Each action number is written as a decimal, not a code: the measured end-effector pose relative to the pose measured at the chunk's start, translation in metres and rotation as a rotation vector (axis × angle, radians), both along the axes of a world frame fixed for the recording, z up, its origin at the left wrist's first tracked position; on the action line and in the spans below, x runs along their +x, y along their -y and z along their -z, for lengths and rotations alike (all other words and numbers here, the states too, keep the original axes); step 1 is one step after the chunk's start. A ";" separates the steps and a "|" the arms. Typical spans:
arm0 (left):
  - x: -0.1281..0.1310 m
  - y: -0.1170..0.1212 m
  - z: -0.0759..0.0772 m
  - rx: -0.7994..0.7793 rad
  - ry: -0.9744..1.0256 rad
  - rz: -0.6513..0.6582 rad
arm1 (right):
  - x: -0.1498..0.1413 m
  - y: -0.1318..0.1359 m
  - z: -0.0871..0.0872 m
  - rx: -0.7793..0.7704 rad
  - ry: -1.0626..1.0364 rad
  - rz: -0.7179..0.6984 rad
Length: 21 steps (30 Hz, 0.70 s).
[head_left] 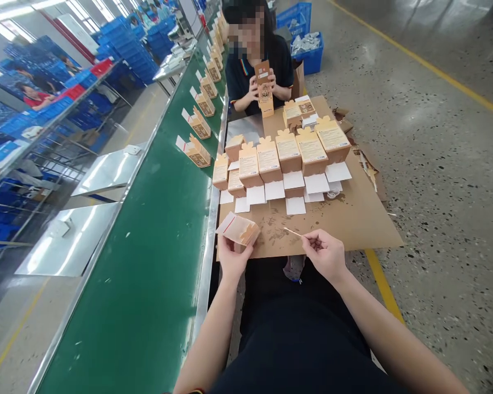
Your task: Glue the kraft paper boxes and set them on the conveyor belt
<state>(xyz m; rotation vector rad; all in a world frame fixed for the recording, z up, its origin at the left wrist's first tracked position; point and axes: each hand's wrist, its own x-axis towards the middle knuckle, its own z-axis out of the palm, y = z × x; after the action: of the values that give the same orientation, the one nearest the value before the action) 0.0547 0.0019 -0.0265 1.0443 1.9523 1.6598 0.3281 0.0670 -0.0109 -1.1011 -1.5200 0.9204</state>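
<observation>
**Factory floor beside a green conveyor belt (pixel 148 262): carton in one hand, thin stick in the other**

Speckled floor (pixel 435 137) and blue crates (pixel 308 52) to the right of the belt. Cardboard-topped desk (pixel 365 227) set along the belt's right edge, with standing cartons (pixel 269 158) in close rows, white flaps hanging down. On the belt, a line of belt cartons (pixel 199 152); across the desk, just right of the belt, a co-worker (pixel 240 76) with another carton raised in both hands.

Over the near desk corner, close beside the belt: an open carton (pixel 239 235), tilted, with its red-striped flap (pixel 228 223) toward the belt. Held from below and the near side by the half-closed left hand (pixel 232 261). Farther right of the belt, the right hand (pixel 325 254), thumb and forefinger pinched on a thin stick (pixel 292 232); tip toward the carton but apart from it.

Best handled, probably, with a light cradle to spare the walls, the striped flap clear of fingers and belt edge, the stick pinched well back and steady.

Hidden behind the carton: most left fingertips. Too small to read: the stick tip's material, the printed text. Unclear: the origin of the dark marks (pixel 271 235) on the cardboard. Cut off: the belt's near end.
</observation>
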 end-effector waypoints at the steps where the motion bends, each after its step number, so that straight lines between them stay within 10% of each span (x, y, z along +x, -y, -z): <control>1: -0.016 0.004 -0.002 0.023 -0.012 -0.053 | 0.002 -0.001 0.002 0.004 0.006 0.016; 10: -0.191 0.021 -0.025 -0.029 0.033 -0.446 | 0.011 -0.025 -0.001 0.002 0.022 0.055; 13: -0.182 0.032 -0.014 -0.106 0.056 -0.468 | 0.023 -0.029 -0.005 0.005 0.044 0.089; 17: -0.135 0.046 0.002 0.175 -0.176 -0.671 | 0.058 -0.022 -0.007 -0.009 0.102 0.243; 21: -0.111 -0.022 -0.020 0.246 -0.185 -0.311 | 0.085 -0.017 -0.012 -0.005 0.139 0.351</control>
<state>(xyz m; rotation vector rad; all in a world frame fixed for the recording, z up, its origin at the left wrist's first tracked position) -0.0562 0.0244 -0.0069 1.0548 2.1580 2.0802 0.4127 0.0839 0.0007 -1.4059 -1.3749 0.6168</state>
